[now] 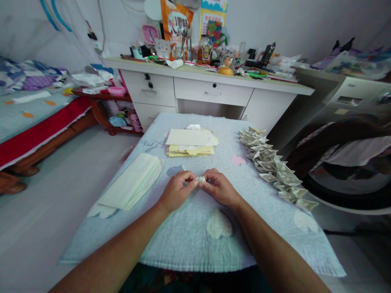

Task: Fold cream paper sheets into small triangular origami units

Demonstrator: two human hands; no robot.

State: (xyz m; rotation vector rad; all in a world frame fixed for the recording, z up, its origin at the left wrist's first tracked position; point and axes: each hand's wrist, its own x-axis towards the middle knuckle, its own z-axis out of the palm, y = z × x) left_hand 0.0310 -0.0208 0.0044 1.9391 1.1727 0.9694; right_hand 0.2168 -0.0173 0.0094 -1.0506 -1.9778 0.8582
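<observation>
Between my two hands, over the middle of the cloth-covered table (pixel 189 240), is a small piece of folded paper (pixel 200 179). My left hand (pixel 180 187) pinches its left end between thumb and fingers. At the right end, my right hand (pixel 219 187) pinches it the same way. Fingers cover most of the paper, so its full shape is hidden. Left of my hands lies a stack of pale paper sheets (pixel 131 183). Beyond them sits a pile of cream and yellow paper (pixel 192 138). Rows of folded paper boats (pixel 273 167) stand along the right side.
Behind the table is a white desk (pixel 195 89) crowded with a jar (pixel 205 51), an orange bag (pixel 175 28) and a pink clock (pixel 150 34). A washing machine (pixel 351 97) with clothes at its door stands to the right. A bed (pixel 33 110) is at the left.
</observation>
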